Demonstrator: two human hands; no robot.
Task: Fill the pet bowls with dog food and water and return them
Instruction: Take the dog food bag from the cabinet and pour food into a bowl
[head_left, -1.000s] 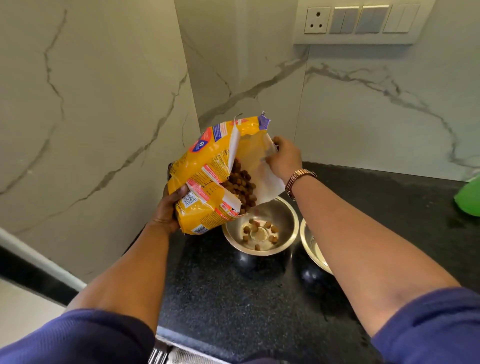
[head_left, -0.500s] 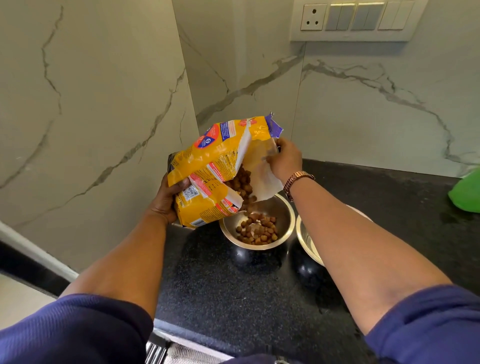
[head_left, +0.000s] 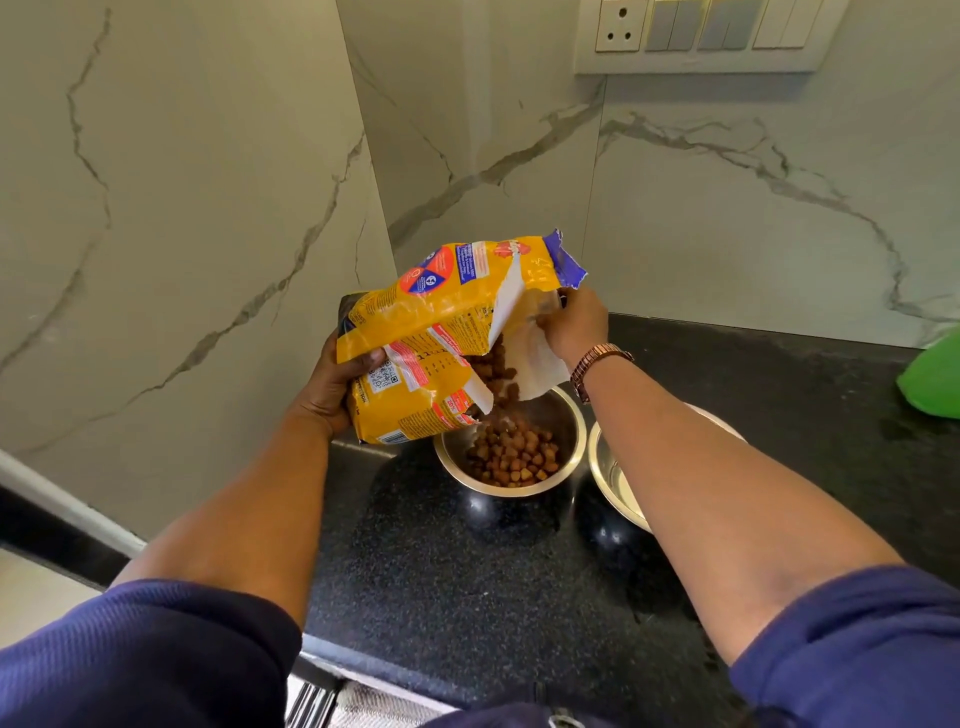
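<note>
Now, both hands' grip on tilted bag (head_left: 441, 332), kibble (head_left: 514, 457) heaping steel bowl (head_left: 571, 447) (second bowl (head_left: 605, 467) beside)

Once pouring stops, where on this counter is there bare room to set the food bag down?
Bare counter lies between the kibble-filled bowl and the near edge, and at the back right, between the second bowl and the green object. The left corner by the bag is crowded.

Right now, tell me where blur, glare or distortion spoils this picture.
Head view: falling kibble at the bag mouth is motion-blurred; wide-angle lens bows the wall edges; soft daylight sheens the black counter; second bowl is mostly hidden behind the right forearm; both hands look sharp.
</note>
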